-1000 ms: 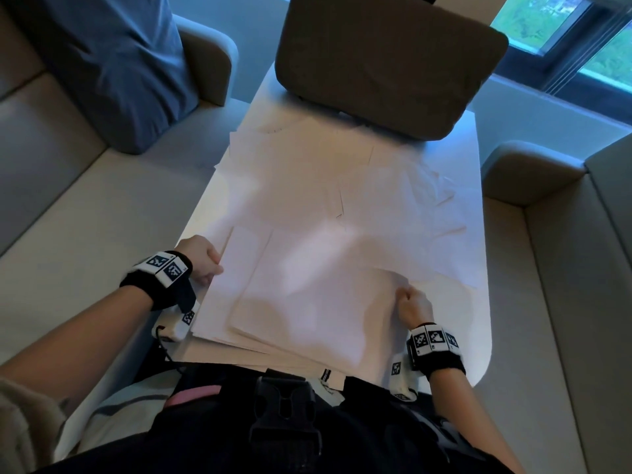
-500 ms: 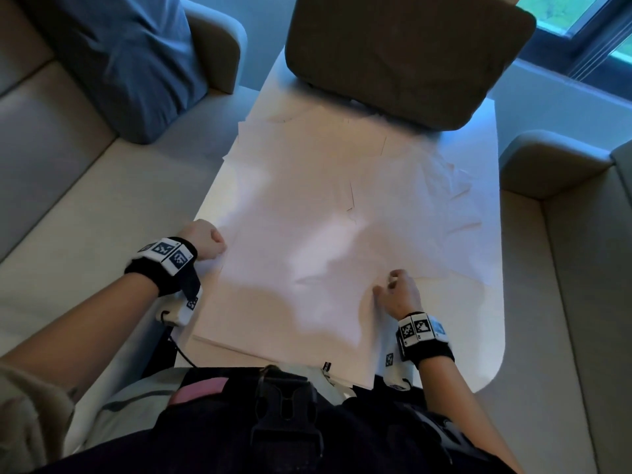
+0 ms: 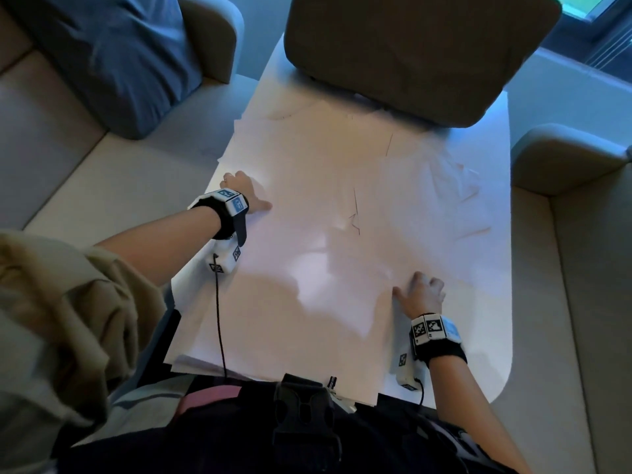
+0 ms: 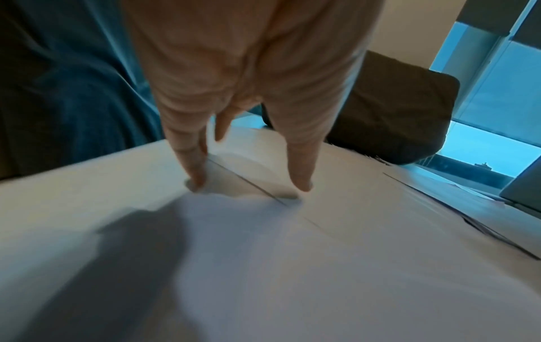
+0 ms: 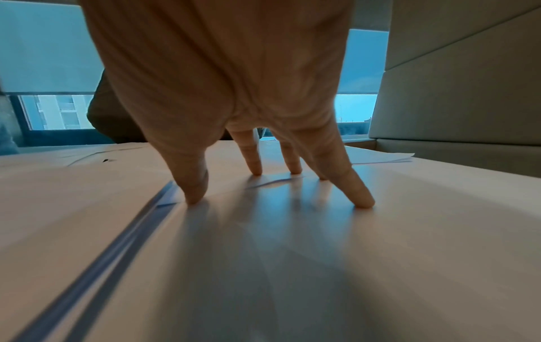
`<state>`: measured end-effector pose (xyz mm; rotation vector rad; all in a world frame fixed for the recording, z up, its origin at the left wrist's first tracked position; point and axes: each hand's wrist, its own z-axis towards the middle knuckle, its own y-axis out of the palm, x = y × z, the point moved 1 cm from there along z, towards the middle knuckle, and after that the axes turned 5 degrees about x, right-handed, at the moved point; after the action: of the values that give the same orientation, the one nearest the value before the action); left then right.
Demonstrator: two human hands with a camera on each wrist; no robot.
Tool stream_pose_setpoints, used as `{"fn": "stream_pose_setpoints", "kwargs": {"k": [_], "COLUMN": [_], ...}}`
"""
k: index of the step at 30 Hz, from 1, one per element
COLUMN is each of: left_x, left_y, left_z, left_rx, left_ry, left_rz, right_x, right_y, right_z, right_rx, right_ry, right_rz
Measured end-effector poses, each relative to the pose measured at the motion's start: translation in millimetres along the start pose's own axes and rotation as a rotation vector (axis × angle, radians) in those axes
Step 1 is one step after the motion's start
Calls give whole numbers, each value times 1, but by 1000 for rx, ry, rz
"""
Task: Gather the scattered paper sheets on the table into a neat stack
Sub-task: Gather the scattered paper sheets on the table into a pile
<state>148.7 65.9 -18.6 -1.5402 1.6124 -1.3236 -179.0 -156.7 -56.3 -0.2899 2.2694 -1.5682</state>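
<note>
While the sheets (image 3: 342, 206) lie spread in overlapping layers over most of the table (image 3: 492, 336), a thicker, roughly squared pile sits at the near edge, with looser sheets fanned toward the far end and the right side. At the pile's left edge, the left hand (image 3: 241, 189) rests on the paper with a released grip: the left wrist view shows its fingers (image 4: 193, 166) straight, tips pressing down on the sheets beside a paper edge. On the pile's right side, the right hand (image 3: 419, 294) is also released, fingers (image 5: 355, 189) spread and straight, tips touching the surface just beside the stacked sheet edges, which run as layered lines to the left of the thumb in the right wrist view. Both wrists wear black bands with marker-covered blocks. A brown cushion (image 3: 420, 53) rests on the table's far end, overlapping the farthest sheets. A beige sofa (image 3: 85, 186) flanks the table on both sides, and a blue cushion (image 3: 116, 53) sits on its left part.
</note>
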Motion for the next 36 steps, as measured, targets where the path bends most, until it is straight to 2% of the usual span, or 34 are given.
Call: {"fn": "stream_pose_setpoints", "kwargs": {"k": [5, 8, 13, 18, 22, 26, 29, 32, 36], "left_x": [18, 19, 4, 5, 9, 27, 41, 51, 64], "left_y": [1, -5, -6, -2, -4, -15, -30, -48, -72], "left_z": [7, 8, 17, 8, 3, -1, -5, -11, -26], "left_rx": [36, 58, -2, 69, 200, 237, 302, 391, 475], "left_ry": [-108, -92, -105, -137, -65, 139, 191, 254, 321], "left_rz": [59, 61, -206, -366, -404, -457, -525, -640, -776], "right_x": [3, 5, 3, 4, 3, 0, -4, -14, -41], "right_y": [-1, -3, -3, -1, -4, -9, -20, -37, -63], "right_z": [5, 7, 9, 9, 7, 7, 9, 13, 18], "right_rx": [0, 14, 14, 7, 1, -36, -43, 37, 127], "right_ry": [-10, -11, -15, 7, 5, 42, 42, -48, -142], "right_rz": [10, 31, 41, 53, 42, 50, 114, 167, 413]}}
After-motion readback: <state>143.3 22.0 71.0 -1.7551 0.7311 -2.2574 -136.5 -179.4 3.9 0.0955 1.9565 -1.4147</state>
